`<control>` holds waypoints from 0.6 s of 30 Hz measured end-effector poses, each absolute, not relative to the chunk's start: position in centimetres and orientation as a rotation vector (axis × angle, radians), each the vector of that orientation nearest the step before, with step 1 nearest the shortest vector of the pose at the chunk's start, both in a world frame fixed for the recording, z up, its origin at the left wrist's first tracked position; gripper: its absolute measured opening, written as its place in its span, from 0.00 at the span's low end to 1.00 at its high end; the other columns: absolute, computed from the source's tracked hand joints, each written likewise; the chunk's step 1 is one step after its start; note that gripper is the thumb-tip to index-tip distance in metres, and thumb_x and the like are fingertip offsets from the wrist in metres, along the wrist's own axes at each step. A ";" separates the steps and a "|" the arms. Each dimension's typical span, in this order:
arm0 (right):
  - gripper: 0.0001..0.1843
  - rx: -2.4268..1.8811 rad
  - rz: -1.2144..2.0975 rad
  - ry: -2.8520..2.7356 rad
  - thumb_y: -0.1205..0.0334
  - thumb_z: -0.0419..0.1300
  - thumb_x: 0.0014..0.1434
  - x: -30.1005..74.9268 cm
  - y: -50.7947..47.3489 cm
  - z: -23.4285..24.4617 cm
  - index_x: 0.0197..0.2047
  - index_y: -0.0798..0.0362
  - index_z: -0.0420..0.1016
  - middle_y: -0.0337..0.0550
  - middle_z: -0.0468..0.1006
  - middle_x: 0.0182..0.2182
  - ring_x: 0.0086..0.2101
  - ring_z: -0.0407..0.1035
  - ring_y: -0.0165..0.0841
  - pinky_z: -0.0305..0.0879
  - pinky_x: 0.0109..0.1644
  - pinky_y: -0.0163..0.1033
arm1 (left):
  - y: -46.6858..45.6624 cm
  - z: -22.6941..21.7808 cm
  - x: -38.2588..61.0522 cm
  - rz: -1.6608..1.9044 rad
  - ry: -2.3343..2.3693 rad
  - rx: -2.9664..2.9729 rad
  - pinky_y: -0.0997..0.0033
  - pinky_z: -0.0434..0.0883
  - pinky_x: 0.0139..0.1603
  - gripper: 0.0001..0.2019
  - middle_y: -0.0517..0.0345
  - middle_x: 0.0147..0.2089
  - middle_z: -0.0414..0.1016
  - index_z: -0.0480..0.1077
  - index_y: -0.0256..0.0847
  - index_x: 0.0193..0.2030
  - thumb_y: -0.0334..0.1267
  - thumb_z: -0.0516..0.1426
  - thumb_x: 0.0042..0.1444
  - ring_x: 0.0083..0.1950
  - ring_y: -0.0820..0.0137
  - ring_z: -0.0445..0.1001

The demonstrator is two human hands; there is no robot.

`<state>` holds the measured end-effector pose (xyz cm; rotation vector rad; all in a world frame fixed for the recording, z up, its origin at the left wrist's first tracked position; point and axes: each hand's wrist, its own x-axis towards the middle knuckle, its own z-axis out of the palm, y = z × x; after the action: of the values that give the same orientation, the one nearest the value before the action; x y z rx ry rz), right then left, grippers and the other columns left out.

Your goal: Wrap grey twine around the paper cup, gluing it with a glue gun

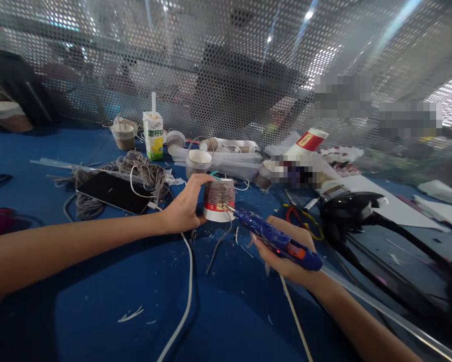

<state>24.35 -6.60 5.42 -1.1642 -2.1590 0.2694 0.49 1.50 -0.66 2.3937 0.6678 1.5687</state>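
My left hand (186, 206) grips a paper cup (218, 200) that stands upside down on the blue table (97, 281). Grey-brown twine is wound around most of the cup, with a red and white band bare at its lower edge. My right hand (286, 254) holds a blue hot glue gun (276, 240) with an orange trigger. Its nozzle touches the cup's right side where the twine ends. A loose strand of twine hangs from the cup onto the table.
A phone (114, 192) and a tangle of twine (143, 171) lie left of the cup. Behind stand a drink carton (153, 134), several paper cups (198, 162) and glue sticks. A black desk lamp (356, 211) lies to the right. White cables cross the near table. A perforated screen (226, 65) closes the back.
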 end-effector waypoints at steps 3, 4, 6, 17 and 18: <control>0.09 -1.194 0.291 -2.191 0.64 0.59 0.55 24.5 -6.7 5.2 0.24 0.51 0.66 0.35 0.69 0.19 0.19 0.65 0.26 0.60 0.23 0.33 | 1.4 -0.5 0.5 1.572 0.656 2.413 0.49 0.72 0.60 0.34 0.44 0.55 0.62 0.53 0.38 0.60 0.29 0.62 0.46 0.59 0.54 0.66; 0.10 -1.208 0.294 -2.185 0.64 0.58 0.56 24.5 -6.7 5.2 0.24 0.51 0.66 0.34 0.68 0.19 0.19 0.64 0.26 0.60 0.23 0.33 | 1.4 -0.5 0.5 1.569 0.651 2.419 0.49 0.72 0.60 0.35 0.44 0.55 0.62 0.53 0.39 0.60 0.28 0.62 0.46 0.59 0.55 0.66; 0.10 -1.235 0.295 -2.167 0.64 0.57 0.56 24.6 -6.7 5.1 0.24 0.50 0.64 0.34 0.67 0.19 0.18 0.64 0.26 0.59 0.22 0.32 | 1.3 -0.4 0.4 1.560 0.648 2.431 0.49 0.72 0.59 0.35 0.44 0.55 0.63 0.52 0.39 0.60 0.28 0.62 0.46 0.59 0.54 0.66; 0.10 -1.328 0.335 -2.123 0.65 0.56 0.53 24.3 -6.9 5.0 0.22 0.50 0.61 0.32 0.67 0.17 0.17 0.64 0.25 0.58 0.21 0.32 | 1.2 -0.3 0.4 1.567 0.609 2.440 0.49 0.72 0.59 0.34 0.42 0.55 0.62 0.53 0.38 0.60 0.29 0.61 0.48 0.60 0.54 0.66; 0.10 -1.341 0.337 -2.118 0.65 0.56 0.52 24.3 -6.9 5.0 0.22 0.50 0.61 0.32 0.67 0.17 0.17 0.64 0.25 0.58 0.21 0.32 | 1.3 -0.3 0.4 1.568 0.609 2.432 0.49 0.71 0.59 0.34 0.42 0.55 0.62 0.53 0.38 0.60 0.29 0.61 0.47 0.60 0.54 0.66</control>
<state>24.26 -6.92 5.04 -1.3411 -2.1182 0.3366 0.42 1.27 -0.34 2.4319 0.6092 1.5680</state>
